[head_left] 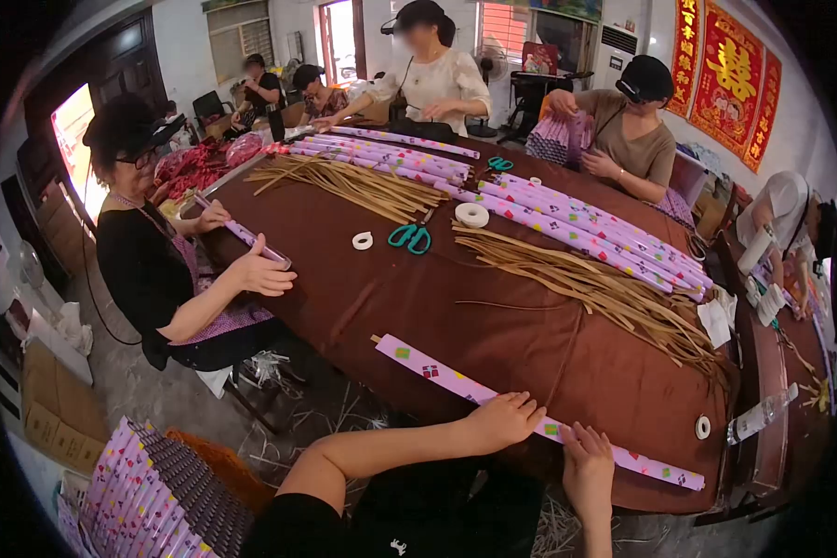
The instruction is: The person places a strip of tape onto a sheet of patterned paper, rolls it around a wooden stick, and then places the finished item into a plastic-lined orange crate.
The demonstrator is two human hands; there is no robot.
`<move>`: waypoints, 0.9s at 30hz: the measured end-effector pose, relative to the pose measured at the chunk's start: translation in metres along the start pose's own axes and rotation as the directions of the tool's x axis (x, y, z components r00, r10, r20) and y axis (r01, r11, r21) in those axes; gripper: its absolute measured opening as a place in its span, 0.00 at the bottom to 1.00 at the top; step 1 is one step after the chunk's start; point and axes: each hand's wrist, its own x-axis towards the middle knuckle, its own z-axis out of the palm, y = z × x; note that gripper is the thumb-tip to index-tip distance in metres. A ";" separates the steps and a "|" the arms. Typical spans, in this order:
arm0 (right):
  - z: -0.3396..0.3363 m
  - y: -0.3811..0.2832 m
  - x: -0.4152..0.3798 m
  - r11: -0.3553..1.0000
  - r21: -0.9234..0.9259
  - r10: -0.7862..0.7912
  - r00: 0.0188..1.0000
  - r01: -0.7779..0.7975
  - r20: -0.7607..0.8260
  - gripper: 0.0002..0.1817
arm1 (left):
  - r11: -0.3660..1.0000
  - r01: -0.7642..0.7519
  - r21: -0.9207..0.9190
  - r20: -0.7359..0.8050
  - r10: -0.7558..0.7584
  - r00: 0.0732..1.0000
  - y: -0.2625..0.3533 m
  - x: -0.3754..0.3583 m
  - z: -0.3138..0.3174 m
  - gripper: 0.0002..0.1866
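Observation:
A long, narrow roll of pink patterned paper lies slantwise along the near edge of the brown-covered table. The tip of a brown strip sticks out of its left end. My left hand bends over the middle of this roll, fingers curled onto it. Just to the right, my right hand holds the same roll with its fingers laid across the top. The undersides of both hands' fingers are hidden. Beyond the roll, a bundle of flat brown strips lies on the table cover.
Finished-looking pink rolls lie stacked farther back. Teal-handled scissors, a white tape roll and a small tape roll rest on the table. A plastic bottle lies at right. A co-worker sits at left holding another roll.

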 end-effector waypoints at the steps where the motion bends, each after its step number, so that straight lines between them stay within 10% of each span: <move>1: -0.001 0.002 0.001 1.000 0.005 -0.003 1.000 0.003 0.000 0.19 | 1.000 -0.004 0.002 0.009 0.004 1.000 -0.001 0.000 0.001 0.24; 16: -0.025 -0.008 0.014 0.972 0.231 0.017 0.988 -0.052 0.152 0.25 | 0.999 0.002 0.052 -0.083 0.003 0.997 0.002 0.002 0.003 0.21; 19: 0.010 -0.001 0.009 0.991 -0.119 -0.067 0.997 0.062 -0.039 0.22 | 0.999 0.033 0.013 -0.021 -0.033 0.999 0.002 0.004 -0.001 0.22; 27: 0.029 0.006 -0.001 0.981 -0.179 -0.094 0.988 0.071 -0.121 0.22 | 0.999 0.045 0.027 -0.089 -0.042 0.995 0.007 -0.003 -0.001 0.25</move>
